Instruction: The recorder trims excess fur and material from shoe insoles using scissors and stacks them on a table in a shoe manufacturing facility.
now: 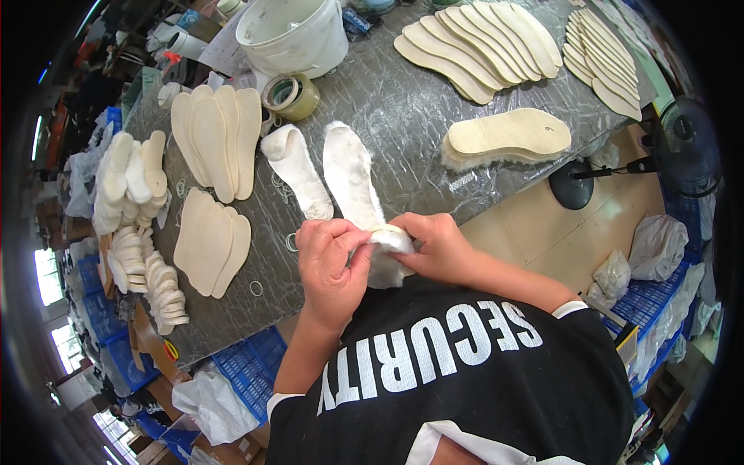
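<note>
Near the table's front edge, my left hand [333, 260] and my right hand [438, 246] pinch a small white fleece insole [385, 273] between them. Its cream edge shows at the fingertips, and my fingers hide part of it. Just beyond lies a longer white fleece insole [349, 167], its near end close to my fingers; whether they touch I cannot tell. Beside that, to the left, is another white fleece insole [301, 174] with a curled far end. Thin pale rubber bands [256, 288] lie loose to the left of my left hand.
Cream insole stacks [217, 139] fan out at left, with more [480, 46] at the back right. One pile [508, 133] sits nearer on the right. Tape rolls [291, 96] stand before a white bucket [291, 39]. A black fan [686, 147] stands beyond the table's right edge.
</note>
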`<state>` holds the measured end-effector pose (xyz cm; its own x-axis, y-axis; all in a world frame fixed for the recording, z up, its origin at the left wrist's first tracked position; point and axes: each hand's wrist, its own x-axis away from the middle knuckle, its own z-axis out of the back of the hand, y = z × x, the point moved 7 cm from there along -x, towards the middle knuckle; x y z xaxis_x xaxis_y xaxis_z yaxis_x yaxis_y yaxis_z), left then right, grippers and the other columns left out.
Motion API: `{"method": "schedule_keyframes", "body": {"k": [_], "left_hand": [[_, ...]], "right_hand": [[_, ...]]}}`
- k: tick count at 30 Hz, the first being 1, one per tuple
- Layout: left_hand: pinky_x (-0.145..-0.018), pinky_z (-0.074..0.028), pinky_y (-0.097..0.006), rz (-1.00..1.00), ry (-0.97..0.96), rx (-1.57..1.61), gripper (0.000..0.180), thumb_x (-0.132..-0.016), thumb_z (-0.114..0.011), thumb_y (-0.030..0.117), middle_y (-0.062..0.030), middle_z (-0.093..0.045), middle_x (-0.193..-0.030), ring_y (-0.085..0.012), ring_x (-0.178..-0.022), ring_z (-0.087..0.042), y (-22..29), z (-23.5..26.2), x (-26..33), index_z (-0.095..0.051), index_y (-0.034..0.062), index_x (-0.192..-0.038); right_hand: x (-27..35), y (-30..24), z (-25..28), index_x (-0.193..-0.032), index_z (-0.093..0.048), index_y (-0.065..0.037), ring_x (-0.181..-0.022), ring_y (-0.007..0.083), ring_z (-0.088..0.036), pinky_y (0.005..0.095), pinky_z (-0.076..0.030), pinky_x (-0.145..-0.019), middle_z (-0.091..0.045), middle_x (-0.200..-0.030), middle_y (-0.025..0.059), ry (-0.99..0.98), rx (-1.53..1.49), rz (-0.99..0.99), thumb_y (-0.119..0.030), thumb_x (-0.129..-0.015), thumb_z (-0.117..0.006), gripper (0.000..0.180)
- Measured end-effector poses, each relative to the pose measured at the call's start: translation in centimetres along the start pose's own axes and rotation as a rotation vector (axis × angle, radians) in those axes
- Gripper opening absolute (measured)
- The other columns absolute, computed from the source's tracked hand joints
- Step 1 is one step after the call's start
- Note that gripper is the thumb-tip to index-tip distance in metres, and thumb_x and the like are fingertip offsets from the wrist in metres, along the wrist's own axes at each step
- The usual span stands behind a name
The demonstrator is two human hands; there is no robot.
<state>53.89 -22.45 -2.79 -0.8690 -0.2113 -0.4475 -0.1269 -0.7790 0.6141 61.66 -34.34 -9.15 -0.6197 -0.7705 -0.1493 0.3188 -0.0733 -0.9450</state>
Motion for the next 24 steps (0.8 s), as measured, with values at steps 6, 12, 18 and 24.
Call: {"method": "schedule_keyframes", "body": {"k": [6,12,18,24], "left_hand": [[-0.071,-0.039,-0.035,-0.223,-0.024,-0.149,0.021,-0.061,-0.07,0.002,0.0001,-0.064,-0.087,-0.0209,-0.078,-0.054,1.3,-0.2,0.1,-0.066,0.0073,-0.081],[-0.071,-0.043,-0.035,-0.397,-0.15,-0.161,0.015,-0.067,-0.061,0.005,-0.0033,-0.065,-0.09,-0.0195,-0.079,-0.058,2.6,-2.2,0.7,-0.062,0.003,-0.082],[-0.071,-0.045,-0.038,-0.37,-0.282,0.084,0.01,-0.069,-0.06,0.002,-0.0086,-0.06,-0.087,-0.0246,-0.077,-0.056,2.7,-3.6,1.9,-0.053,0.0029,-0.075],[-0.065,-0.046,-0.037,-0.306,-0.323,0.175,0.019,-0.072,-0.065,-0.003,-0.011,-0.059,-0.087,-0.0288,-0.074,-0.057,1.8,-3.5,2.4,-0.052,0.0031,-0.084]], "right_hand": [[-1.3,1.9,0.1,-0.093,-0.063,0.001,-0.063,0.0103,-0.056,0.0282,-0.048,-0.06,-0.059,-0.067,0.0057,-0.296,-0.409,-0.269,-0.032,-0.091,-0.062,0.033],[-2.4,3.1,-0.7,-0.083,-0.065,0.001,-0.062,0.0109,-0.056,0.0281,-0.047,-0.059,-0.059,-0.067,0.0048,-0.667,-0.428,-0.517,-0.022,-0.091,-0.058,0.025],[-3.0,3.2,-1.4,-0.082,-0.065,0.0,-0.063,0.0214,-0.058,0.0348,-0.046,-0.06,-0.062,-0.068,0.0135,-0.676,-0.023,-0.264,-0.019,-0.082,-0.064,0.019],[-2.5,4.0,-2.3,-0.087,-0.065,0.001,-0.064,0.0222,-0.059,0.0353,-0.047,-0.062,-0.064,-0.071,0.0147,-0.653,-0.041,-0.299,-0.019,-0.083,-0.065,0.021]]}}
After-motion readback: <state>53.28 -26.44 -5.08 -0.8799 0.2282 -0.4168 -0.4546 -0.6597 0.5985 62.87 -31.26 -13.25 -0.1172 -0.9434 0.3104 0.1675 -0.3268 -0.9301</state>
